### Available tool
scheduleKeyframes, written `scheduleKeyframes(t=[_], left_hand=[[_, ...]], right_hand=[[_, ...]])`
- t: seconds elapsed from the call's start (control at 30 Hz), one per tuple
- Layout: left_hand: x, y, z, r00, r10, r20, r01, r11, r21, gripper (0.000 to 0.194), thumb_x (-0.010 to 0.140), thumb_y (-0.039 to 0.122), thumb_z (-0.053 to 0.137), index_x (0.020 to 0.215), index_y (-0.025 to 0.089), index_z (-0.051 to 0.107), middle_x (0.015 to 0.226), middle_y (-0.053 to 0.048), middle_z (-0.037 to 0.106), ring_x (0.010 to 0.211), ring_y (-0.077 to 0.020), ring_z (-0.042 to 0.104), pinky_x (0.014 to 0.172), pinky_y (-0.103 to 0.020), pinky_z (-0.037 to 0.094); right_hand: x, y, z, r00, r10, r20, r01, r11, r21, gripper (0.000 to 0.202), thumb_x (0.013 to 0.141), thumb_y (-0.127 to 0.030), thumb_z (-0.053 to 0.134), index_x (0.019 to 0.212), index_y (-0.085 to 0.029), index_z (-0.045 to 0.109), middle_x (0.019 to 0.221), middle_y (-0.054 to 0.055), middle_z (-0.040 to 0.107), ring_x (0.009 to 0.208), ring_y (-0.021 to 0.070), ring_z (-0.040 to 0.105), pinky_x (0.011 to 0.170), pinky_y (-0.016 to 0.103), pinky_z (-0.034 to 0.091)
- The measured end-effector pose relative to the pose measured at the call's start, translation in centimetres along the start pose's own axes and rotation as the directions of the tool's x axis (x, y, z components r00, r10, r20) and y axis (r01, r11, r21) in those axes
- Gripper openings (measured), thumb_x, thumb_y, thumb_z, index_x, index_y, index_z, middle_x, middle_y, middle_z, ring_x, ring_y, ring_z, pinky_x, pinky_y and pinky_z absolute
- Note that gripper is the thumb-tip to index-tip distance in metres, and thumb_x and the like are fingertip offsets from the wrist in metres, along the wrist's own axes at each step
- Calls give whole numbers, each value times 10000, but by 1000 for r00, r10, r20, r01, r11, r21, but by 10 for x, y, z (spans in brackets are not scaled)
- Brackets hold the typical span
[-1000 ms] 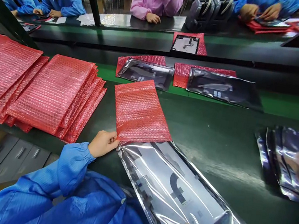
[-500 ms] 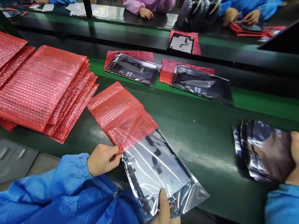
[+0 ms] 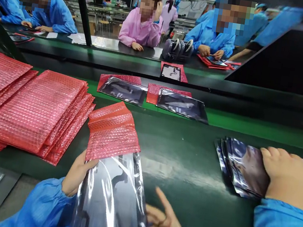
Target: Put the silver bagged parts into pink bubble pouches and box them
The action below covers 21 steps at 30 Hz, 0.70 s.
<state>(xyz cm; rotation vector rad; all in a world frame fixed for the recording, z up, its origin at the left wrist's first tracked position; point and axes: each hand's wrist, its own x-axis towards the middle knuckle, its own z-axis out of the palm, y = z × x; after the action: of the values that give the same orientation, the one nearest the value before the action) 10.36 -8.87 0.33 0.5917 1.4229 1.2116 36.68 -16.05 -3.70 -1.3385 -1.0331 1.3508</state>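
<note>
A red bubble bag (image 3: pixel 115 134) covers the far end of a flat panel in a shiny clear bag (image 3: pixel 113 199). The rest of the panel sticks out toward me, tilted up off the table. My left hand (image 3: pixel 78 172) is closed at the bubble bag's mouth, thumb on top, gripping its left edge together with the panel's bag. My right hand (image 3: pixel 168 222) is beside the panel's right edge with its fingers apart and the index finger stretched out. Some of its fingertips are close to the bag's edge; whether they touch it is hard to see.
Piled red bubble bags (image 3: pixel 32 111) lie at the left. Two bagged panels (image 3: pixel 123 90) rest on red bubble bags on the green strip ahead. On the right, a co-worker's hand (image 3: pixel 290 176) lies on a stack of shiny bags (image 3: pixel 242 167). More people sit across the line.
The panel and bubble bag have swung more upright and come nearer to me. My right hand has let go of the panel's near end and moved to its right side. The view has tilted up.
</note>
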Motion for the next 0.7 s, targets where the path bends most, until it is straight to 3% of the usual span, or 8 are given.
scheduleKeyframes(t=[0.07,0.13,0.23,0.3,0.37,0.47,0.6,0.7], left_hand=[[-8,0,-5,1000,2,-2,-2,998,59,546,572,409,775,1031,145,643,1072,-81,690,1096,-281,586,985,-368,416],[-16,-3,-6,1000,7,12,-8,995,103,512,582,428,756,1000,150,658,1070,-76,691,1110,-278,577,1000,-364,406],[-24,-10,-8,999,15,38,-20,989,149,490,607,434,736,1010,166,664,1048,-69,697,1098,-271,584,973,-359,431],[-27,-17,-12,998,22,60,-33,984,177,480,644,444,715,1040,179,657,1042,-67,697,1083,-261,591,947,-353,448],[-29,-23,-16,998,46,44,-54,977,209,456,675,472,684,1025,181,653,1035,-67,694,1056,-249,597,928,-340,454],[-36,-35,-19,987,108,-115,-76,965,252,468,687,533,640,993,179,623,967,-60,692,959,-227,613,859,-317,472],[-48,-52,-22,923,136,-361,-20,951,308,470,692,585,586,918,173,583,722,-19,649,699,-185,595,646,-278,479],[-56,-59,-29,913,162,-375,-18,933,359,374,727,539,542,784,170,573,602,6,597,549,-144,539,540,-246,441]], right_hand=[[25,-20,4,995,43,89,-51,996,80,739,815,-532,602,1428,-214,340,1126,150,646,803,221,673,579,292,549],[54,-34,19,989,2,146,-13,997,74,773,740,-434,703,1394,-203,362,1145,143,631,771,180,657,656,292,548],[88,-38,47,987,-157,20,158,986,-52,551,708,-373,684,1193,-150,546,912,87,690,635,143,624,634,271,533],[97,-34,59,950,-308,-57,287,927,-241,312,762,-328,616,1018,-152,645,803,65,701,614,149,631,604,253,520],[93,-27,62,864,-500,-62,418,780,-466,202,837,-272,533,901,-163,691,759,58,710,599,152,646,584,240,504],[72,-15,57,715,-699,18,519,514,-683,254,910,-194,451,878,-149,699,784,59,721,612,149,668,589,222,494],[39,0,50,694,-705,149,547,380,-746,270,951,-171,421,900,-120,680,787,54,720,596,132,668,579,197,489],[20,6,48,710,-677,192,549,362,-753,306,976,-208,401,888,-118,679,754,52,715,543,123,650,538,196,472]])
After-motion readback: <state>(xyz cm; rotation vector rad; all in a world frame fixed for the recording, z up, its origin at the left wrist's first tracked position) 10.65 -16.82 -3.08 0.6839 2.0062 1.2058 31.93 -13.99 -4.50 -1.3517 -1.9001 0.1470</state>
